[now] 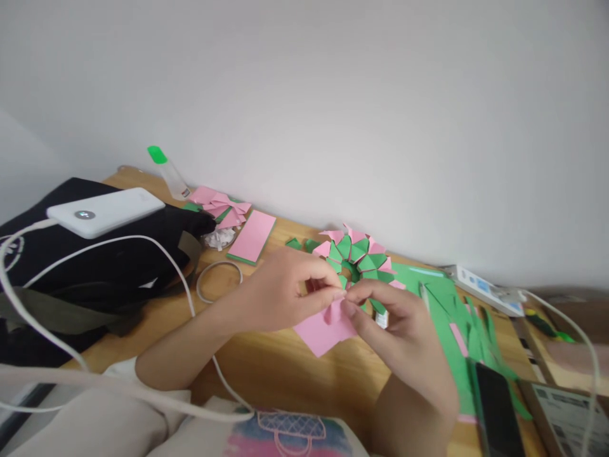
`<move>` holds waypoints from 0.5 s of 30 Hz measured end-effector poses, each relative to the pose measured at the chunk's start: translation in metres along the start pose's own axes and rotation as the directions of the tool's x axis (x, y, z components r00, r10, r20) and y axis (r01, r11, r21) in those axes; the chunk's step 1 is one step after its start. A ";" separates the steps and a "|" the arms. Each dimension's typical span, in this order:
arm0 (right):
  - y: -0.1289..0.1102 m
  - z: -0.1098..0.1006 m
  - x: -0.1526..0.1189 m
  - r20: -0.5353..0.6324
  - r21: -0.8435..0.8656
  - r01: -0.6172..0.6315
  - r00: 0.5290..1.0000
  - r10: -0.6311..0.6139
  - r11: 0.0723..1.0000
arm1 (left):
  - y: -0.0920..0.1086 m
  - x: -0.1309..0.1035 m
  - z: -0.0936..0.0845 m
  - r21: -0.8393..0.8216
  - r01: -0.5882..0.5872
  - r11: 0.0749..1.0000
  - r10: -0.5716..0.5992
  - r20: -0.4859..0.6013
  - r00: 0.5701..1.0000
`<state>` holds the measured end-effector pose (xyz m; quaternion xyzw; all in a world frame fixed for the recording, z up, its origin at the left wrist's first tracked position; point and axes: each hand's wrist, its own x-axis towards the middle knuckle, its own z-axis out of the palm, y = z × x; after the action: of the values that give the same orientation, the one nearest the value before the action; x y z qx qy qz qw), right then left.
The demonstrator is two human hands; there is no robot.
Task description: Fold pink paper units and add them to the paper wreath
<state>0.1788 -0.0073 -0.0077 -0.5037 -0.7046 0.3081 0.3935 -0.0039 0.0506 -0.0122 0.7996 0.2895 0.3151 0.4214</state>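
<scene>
My left hand point(285, 289) and my right hand point(397, 317) meet near the middle of the view. Between their fingertips is a piece of pink paper point(326, 333), pinched at its upper edge, with a small curled or folded part. Its lower corner hangs over the wooden table point(304, 374). Just behind the hands lies a ring of folded green and pink paper pieces point(356, 249), partly hidden by my fingers. The exact fold under the fingertips is too small to make out.
At the left, a white power bank point(107, 211) rests on a black bag point(143, 254), its cable looping forward. Further back are a glue bottle point(171, 178) and pink paper stack point(253, 236). Right: green paper point(428, 289), phone point(497, 409), power strip point(485, 291).
</scene>
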 end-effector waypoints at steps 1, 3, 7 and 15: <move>0.000 0.001 0.000 0.003 -0.002 -0.003 1.000 0.003 1.000 | 0.000 0.000 0.001 -0.022 0.023 0.999 -0.023 0.005 1.000; 0.001 0.001 0.000 -0.013 0.008 -0.011 1.000 0.011 1.000 | -0.001 0.001 0.002 -0.117 0.079 0.990 -0.078 0.012 0.997; 0.005 0.002 0.000 -0.135 0.075 0.007 0.991 0.003 0.997 | -0.004 0.003 0.004 -0.284 0.194 0.939 -0.180 0.074 0.981; 0.009 0.004 -0.003 -0.250 0.075 0.027 0.968 -0.008 0.997 | -0.007 0.006 0.007 -0.320 0.213 0.923 -0.217 0.025 0.976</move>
<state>0.1801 -0.0077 -0.0183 -0.5166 -0.6415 0.2660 0.5009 0.0038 0.0544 -0.0201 0.6820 0.3225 0.3144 0.5762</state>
